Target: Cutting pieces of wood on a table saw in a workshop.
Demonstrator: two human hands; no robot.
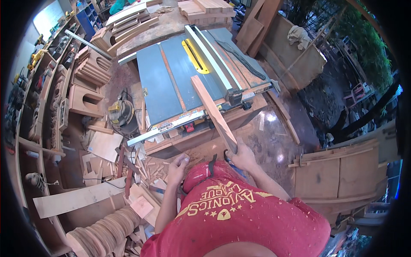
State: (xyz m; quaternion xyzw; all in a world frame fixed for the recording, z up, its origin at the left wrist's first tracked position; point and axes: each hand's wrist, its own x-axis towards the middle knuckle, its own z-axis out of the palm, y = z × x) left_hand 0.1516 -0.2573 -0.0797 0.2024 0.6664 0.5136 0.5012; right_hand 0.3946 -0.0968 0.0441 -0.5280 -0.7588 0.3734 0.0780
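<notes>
My right hand [243, 156] grips the lower end of a long wooden strip [210, 107], its fingers wrapped round it. The strip tilts up and away from me, and its far end overlaps the grey top of a table saw [155, 90]. From this angle I cannot tell whether it touches the saw. In front of my waist, apart from the strip, my left hand [177, 168] is raised with its fingers curled together. What they hold, if anything, is hidden. A yellow blade insert [187, 48] and a long rip fence [216, 60] lie beyond the strip.
Wood offcuts [147, 171] litter the floor at the left, near a stack of rounded wooden pieces [102, 231]. A yellow-and-black shop vacuum [122, 110] stands left of the saw. Wooden panels [336, 177] are at the right, and stacked boards [207, 9] lie behind the saw.
</notes>
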